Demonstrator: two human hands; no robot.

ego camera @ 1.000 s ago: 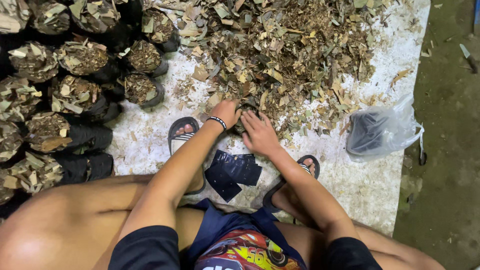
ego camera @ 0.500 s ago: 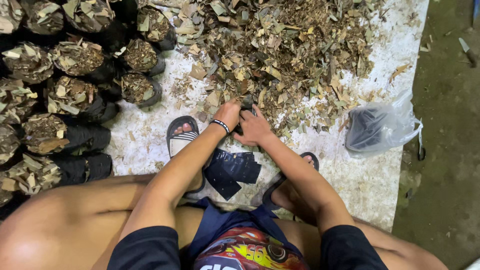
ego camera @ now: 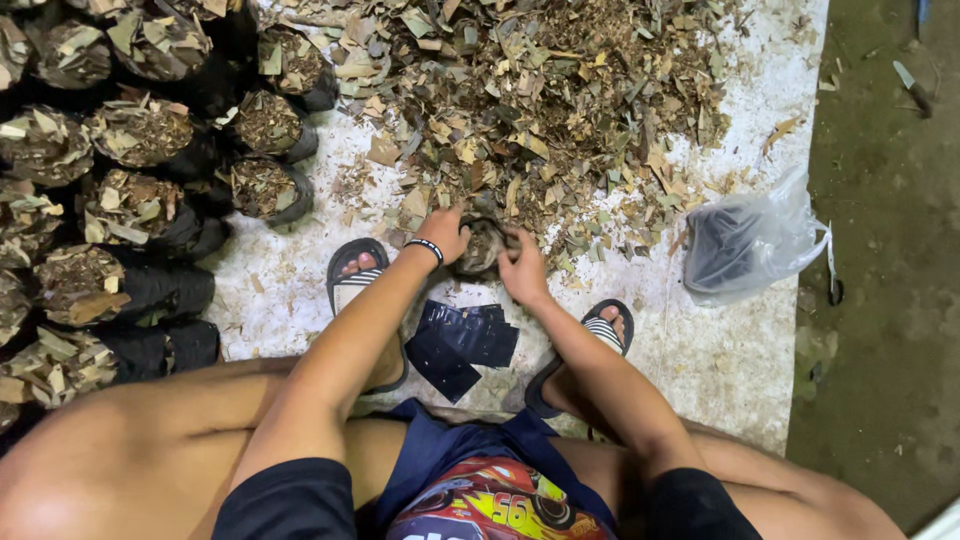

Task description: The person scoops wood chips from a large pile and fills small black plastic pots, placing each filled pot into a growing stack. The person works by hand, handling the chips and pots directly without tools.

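Note:
I squat over a white sheet [ego camera: 700,350] spread on the ground. Both hands hold a small black bag [ego camera: 482,245] partly filled with dry leaf bits, at the near edge of a big pile of dry leaves and chips [ego camera: 540,110]. My left hand [ego camera: 442,232], with a dark wristband, grips the bag's left side. On the bag's right side sits my right hand [ego camera: 522,270], fingers curled on its rim. A small stack of flat empty black bags [ego camera: 462,340] lies between my sandalled feet.
Several filled black bags [ego camera: 130,200] stand packed together on the left. A clear plastic bag with dark contents [ego camera: 750,240] lies at the sheet's right edge. Bare dark ground [ego camera: 890,300] runs along the right, with a knife-like tool [ego camera: 912,88] lying on it.
Both hands drew together around the small black bag at the pile's edge; it now stands open and partly filled between them. My view shifted slightly.

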